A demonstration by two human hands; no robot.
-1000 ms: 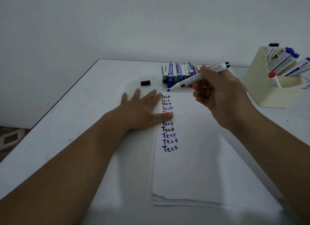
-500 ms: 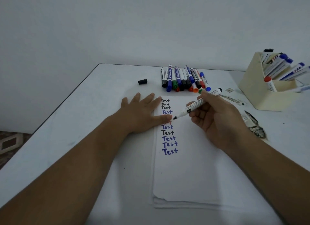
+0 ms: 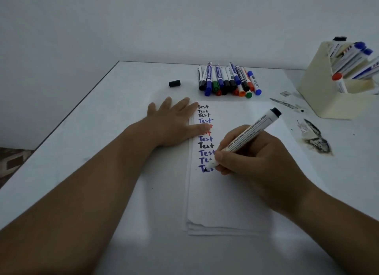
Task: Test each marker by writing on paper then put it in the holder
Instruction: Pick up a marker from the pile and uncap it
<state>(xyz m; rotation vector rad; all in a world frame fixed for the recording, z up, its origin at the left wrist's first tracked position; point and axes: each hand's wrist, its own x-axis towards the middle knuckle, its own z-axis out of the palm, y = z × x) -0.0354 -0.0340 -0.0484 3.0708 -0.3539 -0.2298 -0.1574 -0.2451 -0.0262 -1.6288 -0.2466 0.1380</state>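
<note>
We see a white tabletop [image 3: 102,114] against a plain pale wall [image 3: 143,24]. Our left hand [image 3: 174,125] lies flat, fingers spread, on the white paper sheets [image 3: 235,192]; our right hand [image 3: 252,162] pinches the black-capped white whiteboard marker [image 3: 249,134], tip on the paper near its left edge. The cream plastic holder [image 3: 328,98] stands far right.

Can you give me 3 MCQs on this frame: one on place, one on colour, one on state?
1. Where does the loose cap lie?
A. left of the marker row
B. in the holder
C. on the paper

2. What colour is the end plug of the held marker?
A. red
B. black
C. green

3. What is the left hand doing?
A. gripping a marker
B. lifted off the table
C. lying flat at the paper's edge

Answers: 1 A, the cap sits on the table left of the row. 2 B, the raised end is black. 3 C, fingers straight, while the right hand writes.
</note>
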